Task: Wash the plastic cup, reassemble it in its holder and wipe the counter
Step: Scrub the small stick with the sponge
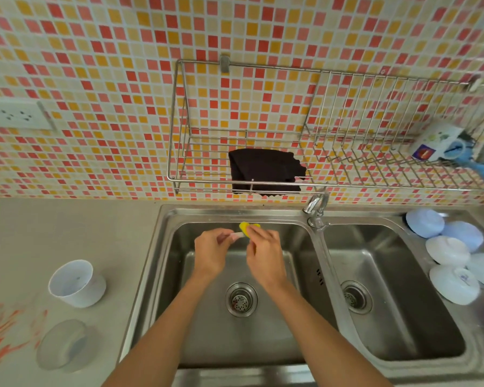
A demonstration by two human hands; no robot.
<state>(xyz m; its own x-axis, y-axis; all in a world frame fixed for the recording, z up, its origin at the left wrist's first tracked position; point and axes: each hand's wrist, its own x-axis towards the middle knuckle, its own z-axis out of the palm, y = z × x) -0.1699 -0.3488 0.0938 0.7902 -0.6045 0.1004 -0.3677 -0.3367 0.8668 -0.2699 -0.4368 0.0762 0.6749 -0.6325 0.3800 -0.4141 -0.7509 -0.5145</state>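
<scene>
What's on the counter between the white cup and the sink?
Nothing: in the head view, only bare grey counter lies between the white plastic cup and the steel sink's left rim.

white plastic cup (77,283) upright on counter (39,241)

Mosaic-tiled wall (95,51), wire rack (263,129), seemingly grey counter (67,224).

Both hands over sink (162,247): L hand (211,254) pinches small pale piece, R hand (264,256) holds yellow sponge (245,227).
</scene>
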